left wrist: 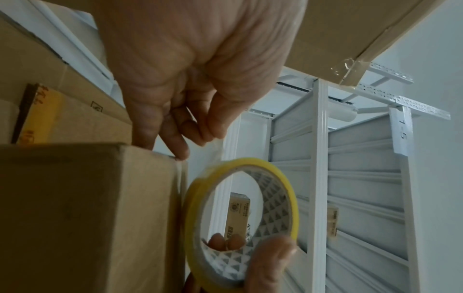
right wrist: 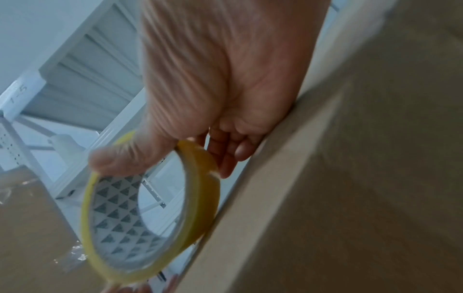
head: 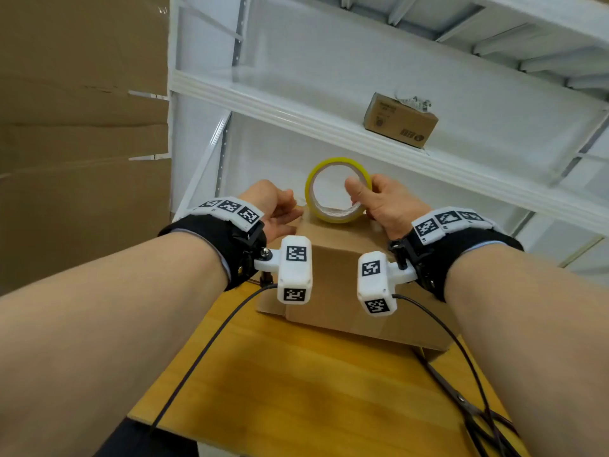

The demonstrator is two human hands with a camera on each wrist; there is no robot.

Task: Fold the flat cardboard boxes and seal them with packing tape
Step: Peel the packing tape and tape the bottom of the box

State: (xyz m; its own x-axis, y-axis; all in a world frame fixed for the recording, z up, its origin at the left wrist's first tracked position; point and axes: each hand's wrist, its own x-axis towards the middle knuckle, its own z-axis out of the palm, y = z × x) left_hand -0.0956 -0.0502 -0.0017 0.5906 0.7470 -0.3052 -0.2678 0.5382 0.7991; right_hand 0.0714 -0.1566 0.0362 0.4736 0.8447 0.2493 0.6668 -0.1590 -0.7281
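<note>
A folded brown cardboard box (head: pixel 342 275) stands on the wooden table (head: pixel 296 374). Both hands are at its far top edge. My right hand (head: pixel 365 196) grips a yellow roll of clear packing tape (head: pixel 333 220), thumb inside the ring and fingers outside; the roll stands on edge on the box. The right wrist view shows the same grip (right wrist: pixel 195 154) on the roll (right wrist: pixel 203 198), beside the box (right wrist: pixel 350 178). My left hand (head: pixel 286 209) is just left of the roll. In the left wrist view its fingers (left wrist: pixel 198 136) pinch a clear tape strip coming off the roll (left wrist: pixel 192 198) at the box corner (left wrist: pixel 150 158).
White metal shelving rises behind the table, with a small printed carton (head: pixel 400 122) on one shelf. Large flat cardboard sheets (head: pixel 82 127) stand at the left. Scissors (head: pixel 461 400) and black cables lie on the table's right side near its front edge.
</note>
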